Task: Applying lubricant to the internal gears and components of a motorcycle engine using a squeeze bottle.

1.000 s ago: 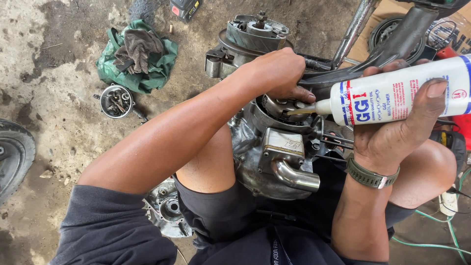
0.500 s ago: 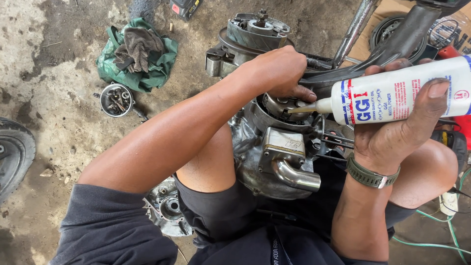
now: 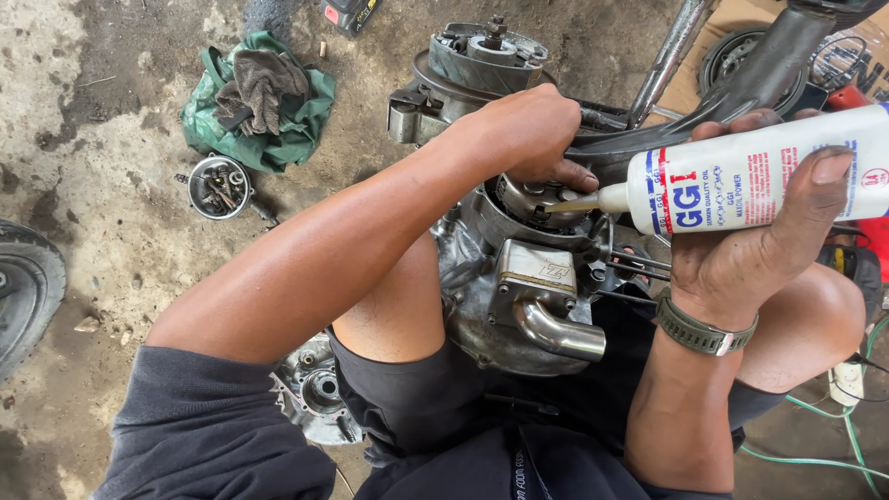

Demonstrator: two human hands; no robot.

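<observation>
My right hand [image 3: 750,250] grips a white plastic oil bottle [image 3: 741,181] held sideways, its nozzle pointing left into the round opening of a grey metal engine [image 3: 528,278] between my knees. My left hand [image 3: 519,134] reaches across and rests on the rim of that opening, fingers curled against the round part inside it. A green watch sits on my right wrist. A chrome elbow pipe [image 3: 560,333] sticks out of the engine's near side.
Green cloth with a grey rag [image 3: 259,102] lies on the concrete floor at upper left, a small metal bowl of bolts [image 3: 218,185] beside it. A tyre [image 3: 28,287] at the left edge, an engine cover [image 3: 319,393] by my left thigh, green cables [image 3: 815,435] at right.
</observation>
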